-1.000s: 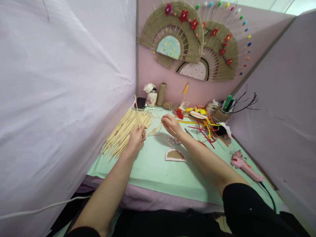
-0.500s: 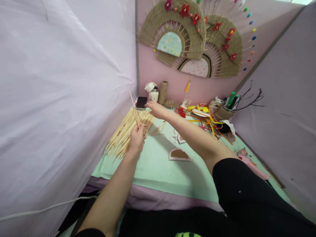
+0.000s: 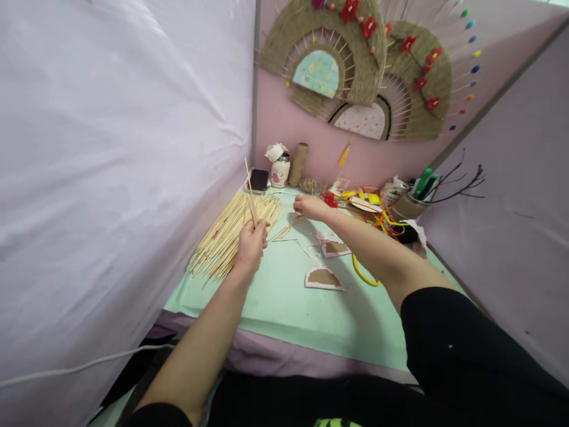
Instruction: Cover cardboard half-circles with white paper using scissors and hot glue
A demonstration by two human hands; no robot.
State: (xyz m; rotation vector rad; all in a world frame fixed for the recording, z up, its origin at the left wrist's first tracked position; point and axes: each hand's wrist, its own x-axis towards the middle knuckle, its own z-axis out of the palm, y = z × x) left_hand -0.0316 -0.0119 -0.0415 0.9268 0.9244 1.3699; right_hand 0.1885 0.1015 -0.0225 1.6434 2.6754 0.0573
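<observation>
My left hand (image 3: 252,243) is closed around a few thin bamboo sticks (image 3: 251,196), which point up and away from me. Beneath and left of it lies a wide pile of similar bamboo sticks (image 3: 222,237) on the pale green table cover. My right hand (image 3: 311,207) hovers over the table's far middle, fingers curled together; whether something small is in them is hidden. Short stick pieces (image 3: 284,232) lie below it. Closer to me are two half-round cardboard pieces with pink-white edging, one nearer (image 3: 323,277) and one partly behind my right forearm (image 3: 336,249).
Along the back stand a dark phone-like object (image 3: 258,180), a jar (image 3: 280,172), a twine roll (image 3: 299,163) and a twine coil (image 3: 310,186). Bright pipe cleaners (image 3: 384,219) and a container of markers and twigs (image 3: 406,206) are at right. Twine-wrapped fans (image 3: 364,65) hang behind.
My right hand has moved right, away from the stick pile, and its fingers have curled in. My left hand still grips its sticks, now more upright. The view has shifted slightly.
</observation>
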